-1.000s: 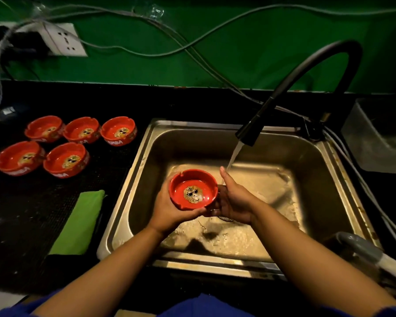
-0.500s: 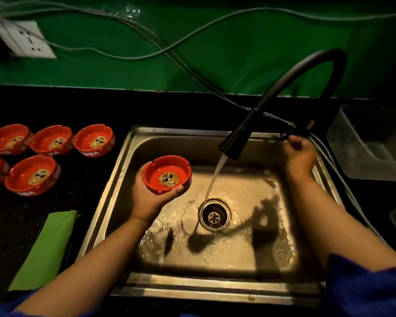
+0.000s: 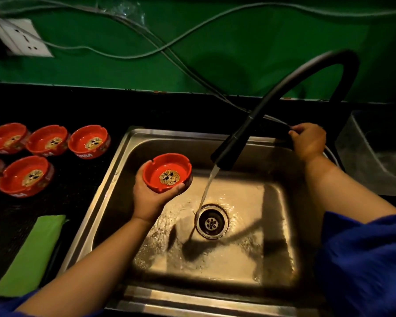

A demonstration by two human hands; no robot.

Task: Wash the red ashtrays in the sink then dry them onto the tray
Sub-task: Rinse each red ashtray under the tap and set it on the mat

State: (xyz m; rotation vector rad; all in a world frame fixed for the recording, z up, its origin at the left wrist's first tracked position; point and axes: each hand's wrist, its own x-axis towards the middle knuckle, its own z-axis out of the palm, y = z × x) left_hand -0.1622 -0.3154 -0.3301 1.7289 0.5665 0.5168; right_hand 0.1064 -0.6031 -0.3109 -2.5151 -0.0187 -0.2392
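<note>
A green wall [image 3: 238, 65] is being crossed by loose cables behind a black table [image 3: 78, 106], and the steel sink [image 3: 114, 170] set into it is being taken as the landmark. Water is being poured from the black faucet [image 3: 284, 88], arching from the sink's back right corner, toward the drain [image 3: 212, 221]. Left of the sink, five red ashtrays [image 3: 89, 143] are being kept in a group, with a green cloth [image 3: 32, 252] lying off the sink's front left corner. Right of the sink, a clear container [image 3: 375, 152] is being shown only dimly.

Over the sink's left half, beside the stream and not under it, one more red ashtray [image 3: 167, 172] is being cradled upright by the left hand [image 3: 151, 197], palm beneath its base, fingers curled round its near wall. The right hand [image 3: 309, 140] is being closed over the faucet lever [image 3: 284, 133] at the sink's back right rim.

The ashtray is being judged rigid, fairly light, breakable against steel and slippery when wet. It is best being gripped across its wall, between the rim notches.
</note>
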